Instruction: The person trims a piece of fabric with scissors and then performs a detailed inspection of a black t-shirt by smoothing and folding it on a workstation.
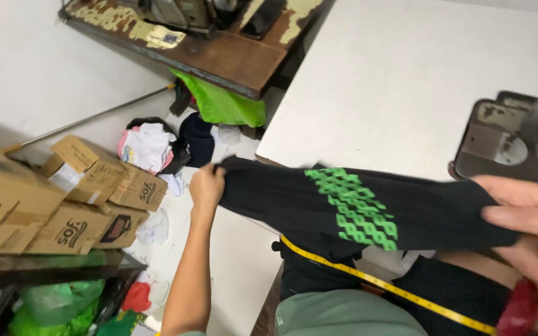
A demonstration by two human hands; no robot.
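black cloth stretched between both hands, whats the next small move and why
Probably lower the black cloth flat onto the white table. The left hand grips one end and the right hand the other, so it hangs taut in the air with its green print facing up, just beside the table edge. A yellow tape measure lies below it.

Matt black knit cloth sleeve [356,205] with rubbery green print [355,208]; glossy yellow tape measure [393,289]; worn, flaking wooden table [219,53]; smooth white laminate tabletop [406,81]; rough brown cardboard boxes [76,186].
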